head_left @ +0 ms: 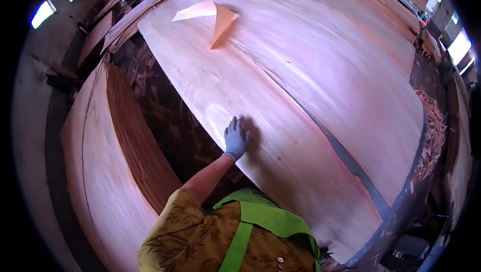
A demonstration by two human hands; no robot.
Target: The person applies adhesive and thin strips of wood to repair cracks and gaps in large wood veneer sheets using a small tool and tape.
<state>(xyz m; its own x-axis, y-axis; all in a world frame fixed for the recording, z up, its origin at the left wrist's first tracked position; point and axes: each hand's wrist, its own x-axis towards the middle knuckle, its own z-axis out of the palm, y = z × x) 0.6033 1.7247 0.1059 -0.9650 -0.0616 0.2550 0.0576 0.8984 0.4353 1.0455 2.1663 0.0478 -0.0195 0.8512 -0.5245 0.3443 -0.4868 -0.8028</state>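
My left hand, in a pale blue-grey work glove, lies flat on the near left edge of the large pale pink-tan sheet of thin wood veneer that tops the broad stack in front of me. The fingers are spread wide and point away from me, palm down, closed around nothing; I judge that the flat press keeps this light, floppy sheet from sliding or lifting at its edge. My right hand is not in view, so I cannot tell what it does. The sheet fills most of the scene, running from just in front of my chest to the far side. A dark narrow gap runs slantwise across it toward the near right, where two pieces seem to meet without quite closing. At the far left of the sheet a triangular flap of veneer stands curled up and folded back, probably because the wood is so thin that it bends on its own. To my left, across a dark floor strewn with wood scraps, a second stack of reddish-tan veneer sheets lies low and well apart. Splintered offcuts heap along the right edge of the main stack.
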